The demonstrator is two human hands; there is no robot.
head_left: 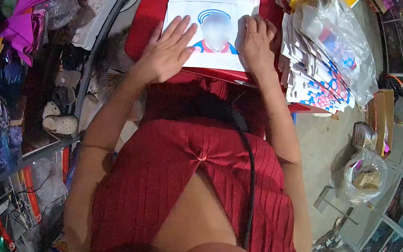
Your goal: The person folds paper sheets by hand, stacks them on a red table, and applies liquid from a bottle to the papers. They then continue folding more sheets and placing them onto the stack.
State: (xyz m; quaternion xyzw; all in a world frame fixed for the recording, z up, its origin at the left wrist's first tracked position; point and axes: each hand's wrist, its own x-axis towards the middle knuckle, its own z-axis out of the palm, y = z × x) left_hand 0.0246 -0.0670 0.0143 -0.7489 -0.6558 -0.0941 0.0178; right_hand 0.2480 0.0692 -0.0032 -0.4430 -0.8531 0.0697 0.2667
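Cluttered shop corner, goods heaped on both sides; a red surface (146, 24) stands ahead of the seated person. On it a white printed sheet (209, 36) with a blue and red design lies flat, uppermost of a few like sheets reaching toward the far edge. The left hand (168, 50) is laid open, palm down, on the sheet's near left corner. The right hand (256, 43) is pressed on its right edge, fingers curled loosely; nothing is gripped. A fanned stack of printed pieces (317, 81) is seen just right of the sheet, a plastic bag (334, 36) resting on it. Judged midway: the stack looks finished, the sheet is only being flattened, and more sheets remain underneath.
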